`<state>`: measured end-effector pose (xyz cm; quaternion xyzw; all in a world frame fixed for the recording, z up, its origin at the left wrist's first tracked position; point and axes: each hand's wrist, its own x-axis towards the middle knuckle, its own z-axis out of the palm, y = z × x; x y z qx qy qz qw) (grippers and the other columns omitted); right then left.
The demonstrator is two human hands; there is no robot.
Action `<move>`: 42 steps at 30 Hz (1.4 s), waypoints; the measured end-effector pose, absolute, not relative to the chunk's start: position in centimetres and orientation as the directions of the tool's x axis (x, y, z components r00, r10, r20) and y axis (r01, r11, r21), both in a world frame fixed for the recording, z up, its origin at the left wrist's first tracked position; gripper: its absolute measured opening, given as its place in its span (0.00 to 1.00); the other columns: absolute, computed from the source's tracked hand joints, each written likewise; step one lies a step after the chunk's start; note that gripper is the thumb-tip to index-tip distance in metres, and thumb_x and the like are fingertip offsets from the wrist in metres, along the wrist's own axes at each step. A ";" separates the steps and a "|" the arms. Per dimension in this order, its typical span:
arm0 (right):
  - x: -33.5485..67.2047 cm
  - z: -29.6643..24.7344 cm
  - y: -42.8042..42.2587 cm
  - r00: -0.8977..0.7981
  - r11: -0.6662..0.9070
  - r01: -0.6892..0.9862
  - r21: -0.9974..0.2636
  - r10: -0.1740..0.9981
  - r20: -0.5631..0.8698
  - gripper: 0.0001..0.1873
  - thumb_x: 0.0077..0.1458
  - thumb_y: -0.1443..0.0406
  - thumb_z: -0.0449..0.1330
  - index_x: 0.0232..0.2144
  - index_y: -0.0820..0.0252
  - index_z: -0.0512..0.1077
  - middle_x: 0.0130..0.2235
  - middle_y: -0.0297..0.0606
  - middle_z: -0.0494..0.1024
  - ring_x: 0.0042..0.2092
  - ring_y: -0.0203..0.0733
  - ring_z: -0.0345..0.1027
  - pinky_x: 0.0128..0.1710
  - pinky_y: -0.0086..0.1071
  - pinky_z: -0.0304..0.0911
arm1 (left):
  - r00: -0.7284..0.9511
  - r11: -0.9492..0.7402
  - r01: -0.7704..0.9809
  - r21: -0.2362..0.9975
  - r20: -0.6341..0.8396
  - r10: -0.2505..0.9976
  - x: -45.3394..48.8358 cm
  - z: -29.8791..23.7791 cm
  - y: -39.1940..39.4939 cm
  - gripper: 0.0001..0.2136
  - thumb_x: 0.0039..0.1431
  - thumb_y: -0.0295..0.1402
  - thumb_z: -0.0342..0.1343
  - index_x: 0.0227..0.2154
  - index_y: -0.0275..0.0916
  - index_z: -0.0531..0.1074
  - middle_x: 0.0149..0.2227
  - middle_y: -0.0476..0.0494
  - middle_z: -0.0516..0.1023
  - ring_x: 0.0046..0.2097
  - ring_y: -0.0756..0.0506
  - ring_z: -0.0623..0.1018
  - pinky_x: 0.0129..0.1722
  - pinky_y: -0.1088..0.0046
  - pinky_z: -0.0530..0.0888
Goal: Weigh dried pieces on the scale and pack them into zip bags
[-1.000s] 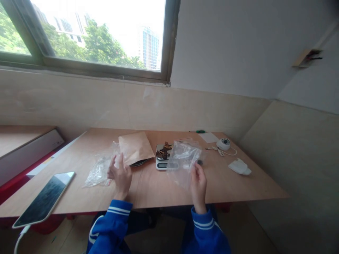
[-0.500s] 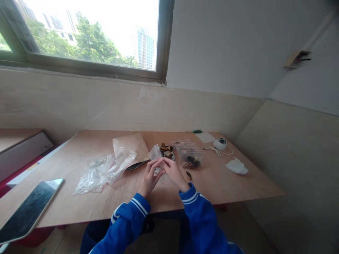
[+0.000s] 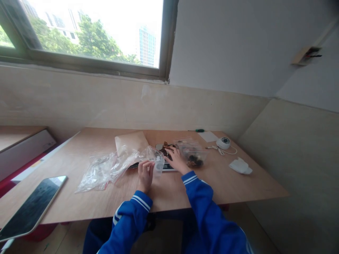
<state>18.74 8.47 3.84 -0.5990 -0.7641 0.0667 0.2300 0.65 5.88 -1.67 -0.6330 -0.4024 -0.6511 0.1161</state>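
Note:
My left hand (image 3: 145,175) is closed on the edge of a clear zip bag (image 3: 159,165), which stands with its mouth apart above the table. My right hand (image 3: 177,160) reaches over a heap of dried brown pieces (image 3: 165,145), its fingers stretched and touching the pieces. They look like dried peel or mushroom; their exact kind I cannot tell. Under the heap lies a small flat scale (image 3: 169,167), partly covered by the bag and my right hand. Just right of that hand, a filled zip bag (image 3: 195,160) holds dark and brown dried pieces.
Crumpled clear bags (image 3: 97,173) and a brown paper sheet or bag (image 3: 131,141) lie to the left. A large phone (image 3: 33,206) rests at the left edge. At right are a white camera (image 3: 223,142) with its cable, a crumpled tissue (image 3: 240,165) and a green-handled screwdriver (image 3: 200,131).
My hands were together at the bag and have parted. The right moved up onto the dried pieces; the left keeps the bag, which has opened wider. The view has shifted slightly.

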 end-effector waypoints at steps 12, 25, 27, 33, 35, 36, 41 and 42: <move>16.1 2.6 9.8 -0.181 0.244 0.939 -0.243 0.950 0.254 0.20 0.60 0.60 0.51 0.55 0.48 0.65 0.49 0.45 0.69 0.49 0.51 0.59 0.47 0.40 0.53 | -0.142 -0.666 0.627 0.404 0.900 0.413 0.6 -2.4 6.1 0.03 0.58 0.30 0.54 0.35 0.38 0.69 0.40 0.43 0.72 0.34 0.51 0.74 0.28 0.77 0.72; 17.1 6.3 9.7 0.102 0.319 0.498 -0.807 0.902 0.419 0.14 0.53 0.61 0.57 0.43 0.57 0.72 0.41 0.39 0.76 0.42 0.41 0.68 0.44 0.34 0.61 | -0.142 -0.619 0.676 0.401 0.894 0.424 0.8 -2.4 6.0 0.04 0.59 0.33 0.53 0.35 0.38 0.69 0.37 0.46 0.70 0.26 0.55 0.70 0.24 0.79 0.69; 16.4 7.9 9.2 0.025 0.297 0.307 -0.904 0.947 0.319 0.15 0.54 0.59 0.57 0.43 0.57 0.72 0.41 0.38 0.77 0.42 0.40 0.69 0.43 0.32 0.63 | -0.139 -0.616 0.682 0.394 0.897 0.420 0.8 -2.4 6.0 0.04 0.59 0.33 0.54 0.35 0.38 0.68 0.37 0.46 0.70 0.26 0.55 0.70 0.24 0.79 0.69; 14.2 10.0 8.6 -0.209 0.082 0.093 -0.992 0.976 0.061 0.12 0.52 0.64 0.57 0.38 0.61 0.76 0.36 0.38 0.79 0.38 0.37 0.70 0.38 0.28 0.64 | -0.128 -0.635 0.674 0.377 0.907 0.402 0.9 -2.3 6.1 0.05 0.59 0.33 0.54 0.36 0.38 0.66 0.37 0.47 0.69 0.25 0.55 0.68 0.24 0.79 0.69; 13.8 9.5 8.8 -0.227 0.047 0.215 -0.975 0.974 -0.003 0.09 0.50 0.68 0.58 0.33 0.63 0.77 0.30 0.38 0.78 0.33 0.37 0.70 0.34 0.28 0.64 | -0.128 -0.649 0.663 0.373 0.911 0.392 0.9 -2.3 6.1 0.04 0.60 0.32 0.53 0.37 0.39 0.67 0.37 0.47 0.69 0.26 0.55 0.68 0.24 0.79 0.69; 13.8 9.1 8.9 -0.226 0.054 0.275 -0.960 0.974 -0.010 0.09 0.49 0.70 0.57 0.31 0.64 0.77 0.29 0.37 0.78 0.32 0.37 0.70 0.33 0.28 0.64 | -0.128 -0.658 0.654 0.373 0.912 0.390 0.9 -2.4 6.1 0.04 0.60 0.32 0.53 0.37 0.39 0.67 0.37 0.47 0.70 0.26 0.55 0.69 0.24 0.79 0.70; 13.9 7.7 9.4 -0.232 0.141 0.450 -0.882 0.972 0.037 0.08 0.49 0.72 0.57 0.29 0.65 0.77 0.30 0.39 0.79 0.34 0.39 0.71 0.35 0.29 0.64 | -0.107 -0.668 0.635 0.388 0.901 0.421 0.9 -2.3 6.1 0.05 0.59 0.32 0.53 0.38 0.40 0.69 0.38 0.46 0.69 0.30 0.53 0.72 0.27 0.77 0.72; 14.0 7.7 9.5 -0.238 0.152 0.474 -0.867 0.970 0.040 0.08 0.50 0.71 0.57 0.29 0.64 0.76 0.30 0.39 0.79 0.34 0.40 0.71 0.35 0.29 0.63 | -0.098 -0.663 0.642 0.384 0.899 0.426 0.9 -2.3 6.1 0.05 0.59 0.32 0.53 0.38 0.40 0.69 0.39 0.46 0.69 0.33 0.52 0.73 0.28 0.76 0.73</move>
